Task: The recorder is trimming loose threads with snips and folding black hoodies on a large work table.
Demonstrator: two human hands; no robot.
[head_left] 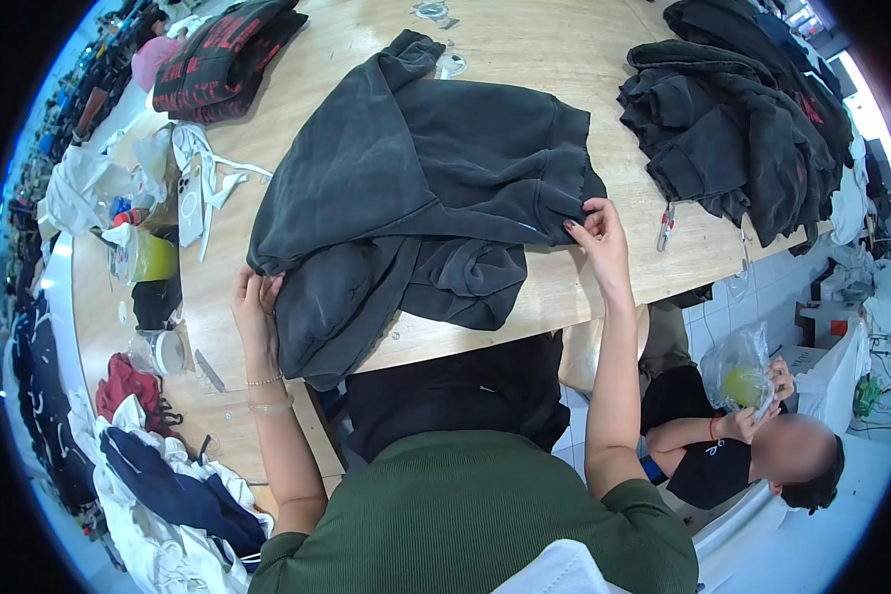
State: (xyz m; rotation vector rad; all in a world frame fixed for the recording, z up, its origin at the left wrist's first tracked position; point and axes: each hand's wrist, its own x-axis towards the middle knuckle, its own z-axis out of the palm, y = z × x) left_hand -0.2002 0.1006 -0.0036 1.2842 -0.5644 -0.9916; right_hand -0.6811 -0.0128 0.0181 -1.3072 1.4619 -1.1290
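Observation:
A washed dark grey hooded sweatshirt (356,168) lies spread on the table in front of me. Its hood-like part (322,307) hangs over the near edge at the left, and the hem points right. My left hand (257,307) grips the fabric at the left edge, fingertips partly hidden under the cloth. At the right end, my right hand (602,238) pinches a ribbed edge beside the hem between thumb and fingers. One sleeve (406,54) reaches toward the far side, its cuff on the wood.
Dark garments (742,129) are heaped at the right, with small thread snips (666,228) beside them. A folded black sweatshirt (228,59) sits far left. Nearer left are a yellow drink cup (153,255), a jar (158,351) and red cloth (134,391). A seated person (708,445) holds a bagged drink at right.

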